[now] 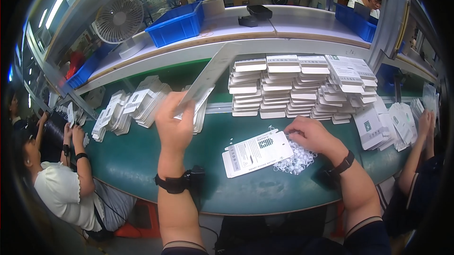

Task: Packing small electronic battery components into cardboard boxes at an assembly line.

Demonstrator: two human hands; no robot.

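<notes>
Head view, looking down at the green desk. The left hand is up off the desk, fingers pinched around a long white flat box that tilts away toward the far shelf, blurred with motion. The right hand sits low on the desk to the right, fingers curled down into a heap of small white plastic clips; whether it has pinched one I cannot tell. Between the hands, near the middle, a flat white printed carton lies face up, its right edge touching the clip heap.

Far across the desk, neat stacks of white cartons stand in rows, and looser fanned piles lie to the far left. A blue bin and a white fan sit up on the shelf.

To do this well, I judge: keep the raised box gripped by its edge so it does not bend, and pick a single clip cleanly from the heap rather than dragging several along.

Other people's arms work at both sides, left and right.
</notes>
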